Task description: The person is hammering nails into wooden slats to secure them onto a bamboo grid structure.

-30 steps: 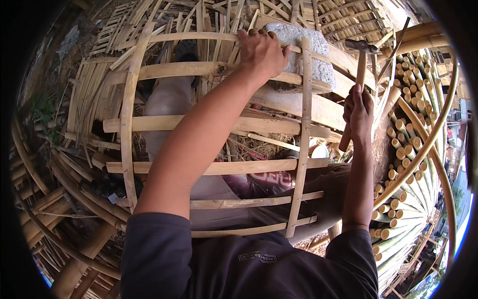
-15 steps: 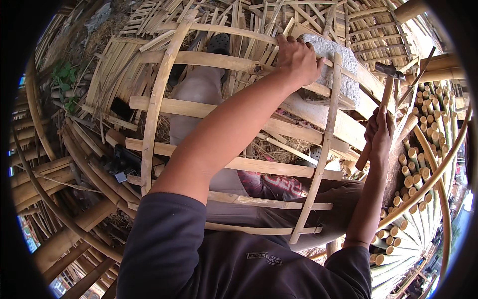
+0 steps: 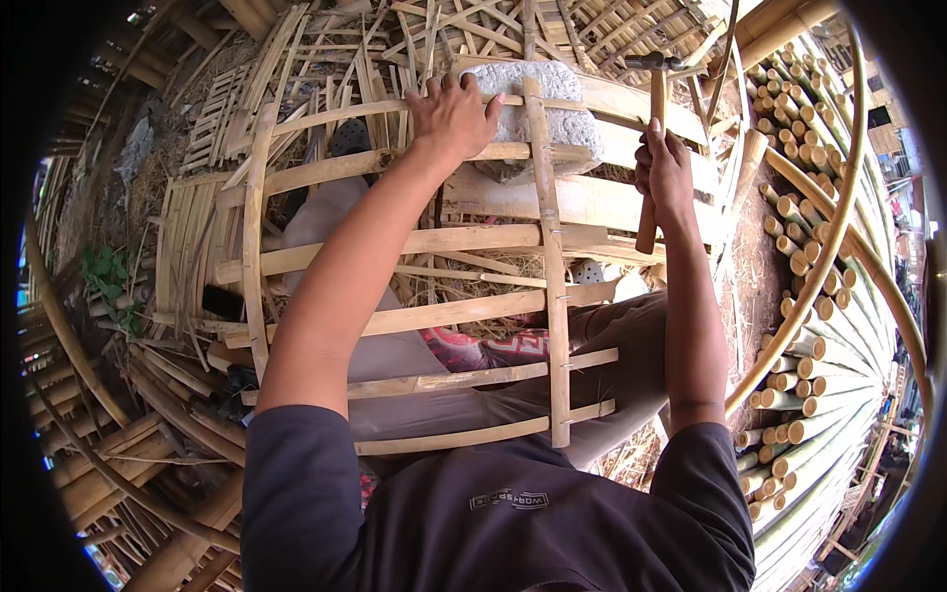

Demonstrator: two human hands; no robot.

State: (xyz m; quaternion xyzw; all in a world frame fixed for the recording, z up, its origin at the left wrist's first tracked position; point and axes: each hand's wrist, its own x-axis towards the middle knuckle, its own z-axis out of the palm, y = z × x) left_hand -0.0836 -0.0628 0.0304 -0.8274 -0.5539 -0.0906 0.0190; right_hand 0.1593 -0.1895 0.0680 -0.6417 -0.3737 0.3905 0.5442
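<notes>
A ladder-like bamboo frame [image 3: 552,257], made of long slats crossed by two upright strips, lies across my lap and legs. My left hand [image 3: 449,123] is over its far slats, fingers bent over the farthest one and thumb stuck out to the right. Beneath the frame's far right part sits a rough grey stone block [image 3: 567,128], with the right strip crossing above it. Small metal nail ends show along that strip. My right hand [image 3: 664,173] is closed around the wooden handle of a hammer [image 3: 658,94], held head up to the right of the stone.
Split bamboo planks [image 3: 631,148] lie around the stone. Stacked bamboo poles [image 3: 809,345] fill the right side, crossed by a bent bamboo strip [image 3: 838,212]. Loose slats and woven lattice [image 3: 631,30] lie at the far side. A dark flat object [image 3: 223,302] rests at left.
My view has turned, so the frame, stone and hands appear farther left. My left thumb now points out from the slat. The hammer stays in my right hand, raised more upright.
</notes>
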